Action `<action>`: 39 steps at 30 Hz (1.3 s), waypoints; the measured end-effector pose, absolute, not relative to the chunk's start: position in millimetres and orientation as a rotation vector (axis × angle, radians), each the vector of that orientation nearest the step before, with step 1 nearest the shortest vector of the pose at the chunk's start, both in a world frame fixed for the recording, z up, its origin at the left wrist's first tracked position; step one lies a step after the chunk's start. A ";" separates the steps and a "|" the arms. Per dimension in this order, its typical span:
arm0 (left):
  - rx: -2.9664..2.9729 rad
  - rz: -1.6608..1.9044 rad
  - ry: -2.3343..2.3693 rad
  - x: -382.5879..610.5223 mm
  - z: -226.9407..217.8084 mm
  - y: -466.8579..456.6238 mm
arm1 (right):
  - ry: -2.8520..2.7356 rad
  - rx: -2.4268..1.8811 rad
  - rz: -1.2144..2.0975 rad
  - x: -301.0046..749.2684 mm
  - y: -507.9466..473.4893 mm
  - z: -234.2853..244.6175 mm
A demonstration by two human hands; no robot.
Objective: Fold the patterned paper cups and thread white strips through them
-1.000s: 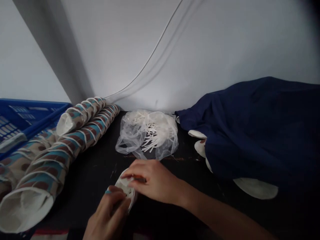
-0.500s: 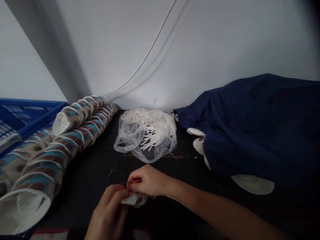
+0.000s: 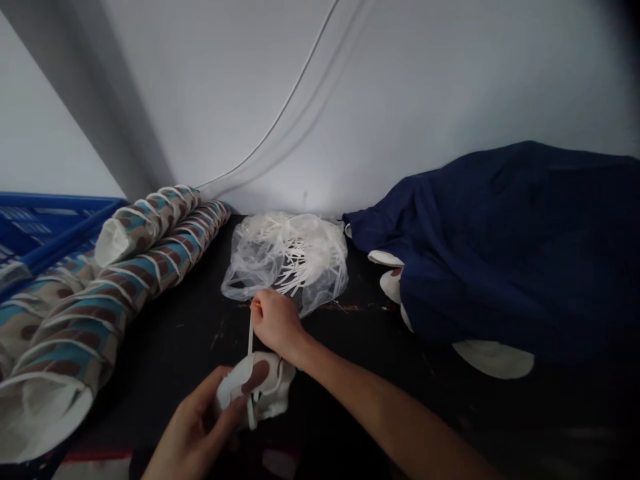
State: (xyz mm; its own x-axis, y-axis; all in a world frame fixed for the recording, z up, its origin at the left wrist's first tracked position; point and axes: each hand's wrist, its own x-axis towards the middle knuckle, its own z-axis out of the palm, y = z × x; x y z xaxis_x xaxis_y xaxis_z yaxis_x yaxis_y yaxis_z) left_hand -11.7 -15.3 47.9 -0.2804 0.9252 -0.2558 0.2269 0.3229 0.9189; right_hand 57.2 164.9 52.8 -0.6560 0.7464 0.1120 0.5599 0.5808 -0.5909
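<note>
My left hand (image 3: pixel 195 427) grips a white paper cup with a brown patch (image 3: pixel 260 390), held low over the black table (image 3: pixel 350 347). A thin white strip (image 3: pixel 250 333) runs up from the cup to my right hand (image 3: pixel 274 321), which pinches its upper end just in front of the plastic bag. The strip looks taut and nearly upright.
A clear plastic bag of several white strips (image 3: pixel 290 257) lies at the back centre. Long stacks of patterned paper cups (image 3: pixel 125 267) lie on their sides at left, beside a blue crate (image 3: pixel 45 223). A dark blue cloth (image 3: pixel 510 240) covers white cup pieces (image 3: pixel 495 357) at right.
My right hand has moved up and away from the cup, drawing the white strip out with it. The left hand has turned the cup so its brown patch shows.
</note>
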 end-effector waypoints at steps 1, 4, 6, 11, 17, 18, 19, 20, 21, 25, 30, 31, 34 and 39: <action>1.039 1.019 1.718 -11.9 47.0 -15.8 | -2.469 -1.066 0.725 56.0 164.2 51.6; 0.958 1.065 1.727 -11.1 45.5 -13.8 | -2.485 -1.061 0.705 53.5 163.7 50.6; 0.827 1.115 1.703 -11.0 44.9 -10.8 | -2.488 -1.041 0.710 55.0 163.7 54.2; 0.444 1.237 1.525 -17.1 41.8 -5.0 | -2.478 -0.792 0.805 86.3 147.1 73.8; 0.295 1.317 1.341 -18.3 34.3 -3.6 | -2.418 -0.742 1.013 139.0 114.8 59.1; 0.304 1.303 1.327 -16.8 33.3 -3.6 | -2.445 -0.774 1.023 141.9 113.5 54.2; 0.323 1.286 1.315 -14.9 32.6 -3.5 | -2.462 -0.797 1.030 143.0 113.4 50.2; 0.347 1.272 1.310 -13.0 32.2 -3.3 | -2.473 -0.810 1.040 142.9 114.4 47.6; 0.369 1.260 1.310 -11.1 32.2 -3.1 | -2.483 -0.812 1.052 142.1 116.0 46.4; 0.389 1.238 1.316 -5.3 34.2 -1.7 | -2.528 -0.784 1.114 137.2 122.8 49.3; 0.424 1.284 1.326 -2.5 35.7 0.1 | -2.387 -0.808 1.330 132.3 119.2 43.9; 0.432 1.293 1.332 -2.2 35.3 0.3 | -2.347 -0.811 1.361 131.4 117.4 41.4; 0.441 1.309 1.344 -1.2 33.1 0.2 | -2.255 -0.805 1.414 128.6 112.2 35.2; 0.437 1.354 1.432 2.7 30.9 -0.3 | -2.219 -0.854 1.376 122.2 109.8 32.8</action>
